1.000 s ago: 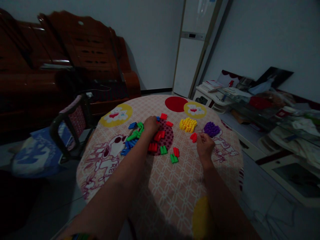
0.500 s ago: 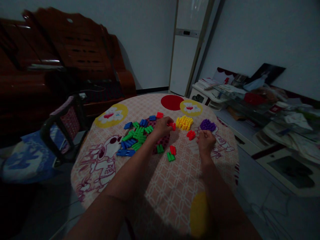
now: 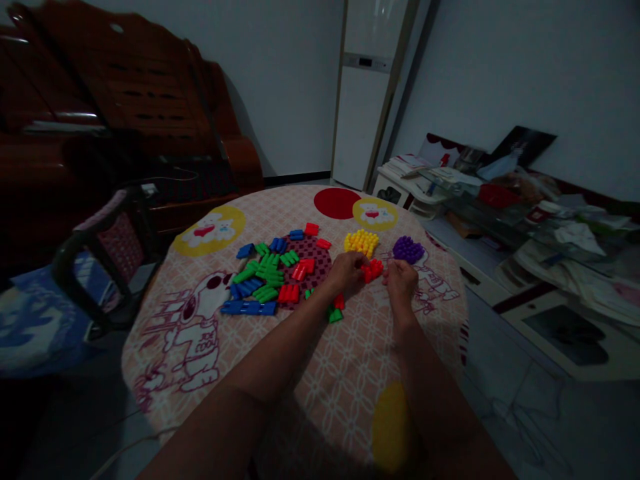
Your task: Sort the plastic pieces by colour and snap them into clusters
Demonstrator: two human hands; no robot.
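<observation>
Dim room, wooden sofa point(image 3: 145, 87) upper left, round table with patterned cloth point(image 3: 345, 373) mid-frame. Blue blocks point(image 3: 247, 308) and green blocks point(image 3: 270, 269) scattered left of centre. Left hand point(image 3: 346, 273) just right of centre, fingers curled at red cluster point(image 3: 373, 270); can't tell if gripping. Yellow cluster point(image 3: 361, 243) just above. Right hand point(image 3: 401, 280) half-curled beside the red, fingertips together, contents unclear; purple cluster point(image 3: 409, 249) just beyond. Cluttered cabinet point(image 3: 620, 363) far right.
</observation>
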